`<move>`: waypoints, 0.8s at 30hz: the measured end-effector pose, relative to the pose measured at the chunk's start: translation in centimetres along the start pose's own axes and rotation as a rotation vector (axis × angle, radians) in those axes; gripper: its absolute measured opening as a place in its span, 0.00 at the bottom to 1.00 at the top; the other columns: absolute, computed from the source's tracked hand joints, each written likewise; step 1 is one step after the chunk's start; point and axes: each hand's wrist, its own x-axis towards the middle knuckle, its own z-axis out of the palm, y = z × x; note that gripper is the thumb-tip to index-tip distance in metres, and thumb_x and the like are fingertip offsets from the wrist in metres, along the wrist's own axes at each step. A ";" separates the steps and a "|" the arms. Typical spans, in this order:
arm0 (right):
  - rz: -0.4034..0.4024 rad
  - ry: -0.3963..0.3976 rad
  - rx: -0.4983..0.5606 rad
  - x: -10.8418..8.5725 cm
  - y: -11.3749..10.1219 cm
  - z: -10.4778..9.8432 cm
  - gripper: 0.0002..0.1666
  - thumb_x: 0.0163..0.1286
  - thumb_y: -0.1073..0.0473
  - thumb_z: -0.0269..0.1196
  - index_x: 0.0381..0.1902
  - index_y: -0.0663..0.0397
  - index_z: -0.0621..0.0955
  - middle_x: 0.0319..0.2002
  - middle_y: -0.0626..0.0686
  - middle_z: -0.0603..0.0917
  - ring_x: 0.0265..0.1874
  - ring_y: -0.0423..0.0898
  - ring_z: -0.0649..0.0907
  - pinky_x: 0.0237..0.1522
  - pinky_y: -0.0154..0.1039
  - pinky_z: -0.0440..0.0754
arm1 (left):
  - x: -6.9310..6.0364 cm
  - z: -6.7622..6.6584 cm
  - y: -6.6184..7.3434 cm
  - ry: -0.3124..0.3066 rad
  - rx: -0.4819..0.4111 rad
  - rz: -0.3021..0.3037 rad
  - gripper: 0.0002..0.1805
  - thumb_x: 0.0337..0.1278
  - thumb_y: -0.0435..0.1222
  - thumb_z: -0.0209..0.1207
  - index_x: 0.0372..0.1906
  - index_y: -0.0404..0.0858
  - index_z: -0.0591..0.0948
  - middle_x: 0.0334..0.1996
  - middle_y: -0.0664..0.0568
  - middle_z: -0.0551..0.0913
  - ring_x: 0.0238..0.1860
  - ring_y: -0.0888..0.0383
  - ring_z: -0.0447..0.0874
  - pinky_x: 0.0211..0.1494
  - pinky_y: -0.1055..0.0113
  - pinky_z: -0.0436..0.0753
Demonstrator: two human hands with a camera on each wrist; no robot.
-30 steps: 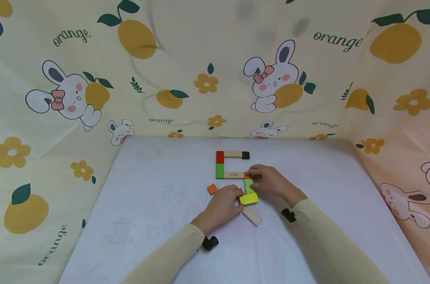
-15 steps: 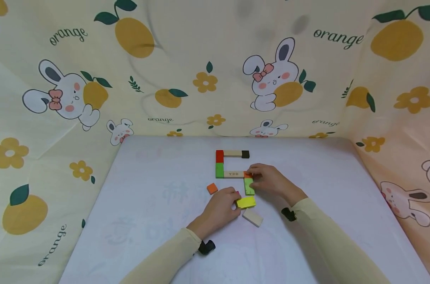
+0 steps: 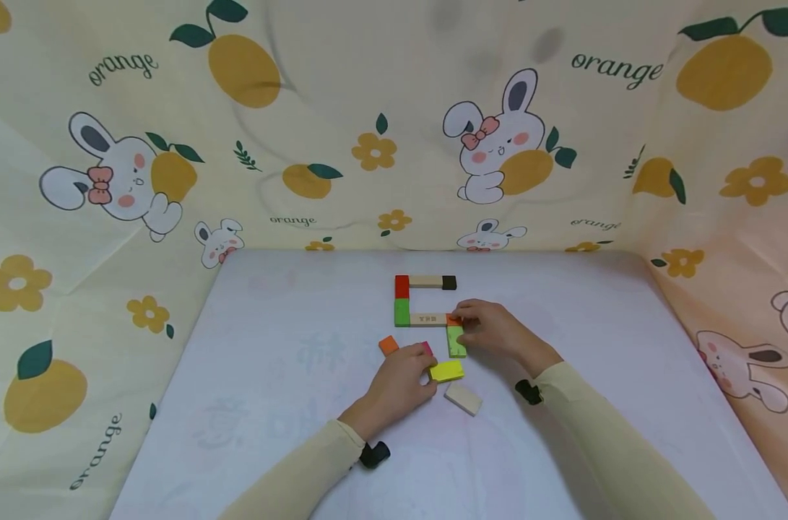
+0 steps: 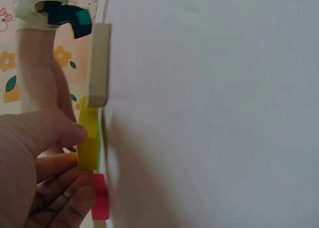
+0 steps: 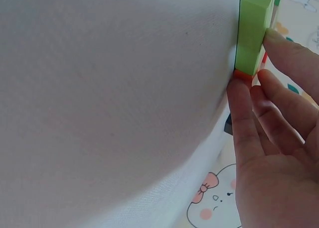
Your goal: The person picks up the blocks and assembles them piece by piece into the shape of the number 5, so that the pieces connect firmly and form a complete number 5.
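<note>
My left hand (image 3: 394, 383) pinches a yellow wooden block (image 3: 447, 371) between thumb and fingertips, low over the table. In the left wrist view, the thumb presses one face of that block (image 4: 88, 138); a pink block (image 4: 100, 197) lies just past the fingers. My right hand (image 3: 498, 328) rests beside a light green block (image 3: 456, 345). Its thumb touches the green block's side in the right wrist view, while the fairly straight fingertips meet a small orange block (image 5: 243, 74) at the green block's end. The yellow block is apart from the green one.
A plain wooden block (image 3: 463, 399) lies nearer me, and a loose orange block (image 3: 388, 345) sits left of my left hand. Joined to the orange-green end runs a line of blocks: a printed plank (image 3: 428, 320), green (image 3: 401, 313), red (image 3: 401, 286), plain plank (image 3: 426, 282) and black (image 3: 449, 282).
My left hand has drawn back to the left with the yellow block, opening a gap from the light green block. More of the pink block shows now. My right hand stays in place.
</note>
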 end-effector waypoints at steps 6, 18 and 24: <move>0.020 0.000 -0.002 0.0 -0.1 0.1 0.30 0.69 0.60 0.78 0.68 0.55 0.86 0.70 0.59 0.80 0.67 0.60 0.79 0.69 0.59 0.79 | 0.0 0.5 0.1 0.025 0.019 -0.007 0.19 0.63 0.43 0.77 0.55 0.40 0.92 0.45 0.54 0.87 0.45 0.59 0.83 0.56 0.68 0.85; 0.007 -0.006 -0.014 0.0 0.0 0.0 0.31 0.68 0.60 0.79 0.68 0.56 0.86 0.70 0.58 0.80 0.66 0.59 0.80 0.68 0.58 0.80 | 0.3 0.4 0.4 0.009 0.049 0.029 0.18 0.65 0.44 0.77 0.54 0.40 0.92 0.45 0.54 0.88 0.46 0.58 0.84 0.56 0.69 0.84; -0.005 -0.002 -0.017 -0.1 0.0 -0.1 0.30 0.69 0.60 0.78 0.67 0.56 0.86 0.69 0.58 0.81 0.65 0.59 0.80 0.68 0.58 0.80 | 0.3 0.5 0.3 0.012 0.073 0.041 0.19 0.65 0.45 0.76 0.55 0.40 0.92 0.46 0.54 0.88 0.48 0.58 0.84 0.58 0.68 0.84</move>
